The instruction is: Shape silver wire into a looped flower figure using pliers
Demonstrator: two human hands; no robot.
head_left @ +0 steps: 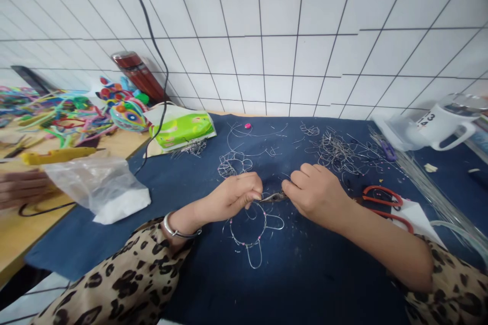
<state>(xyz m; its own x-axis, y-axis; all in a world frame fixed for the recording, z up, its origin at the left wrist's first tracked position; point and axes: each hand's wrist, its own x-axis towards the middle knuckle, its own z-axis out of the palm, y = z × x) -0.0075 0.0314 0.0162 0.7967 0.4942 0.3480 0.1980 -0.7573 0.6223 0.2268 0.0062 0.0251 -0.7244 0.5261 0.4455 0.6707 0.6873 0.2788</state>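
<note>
My left hand (236, 194) is closed in a pinch on the top of a bent wire figure (251, 231) strung with small pink beads, which lies on the dark blue cloth (297, 274). My right hand (314, 190) is closed round small pliers (275, 196), whose jaws point left and meet the wire at my left fingertips. Both wrists rest on the cloth. A silver bangle sits on my left wrist.
Loose wire scraps (339, 152) and a wire flower (233, 164) lie beyond my hands. Red-handled scissors (385, 203) sit to the right, a white mug (444, 124) further back. A plastic bag (101, 185), green tissue pack (181, 129) and colourful craft pieces lie left. Another person's hand (21, 188) rests at far left.
</note>
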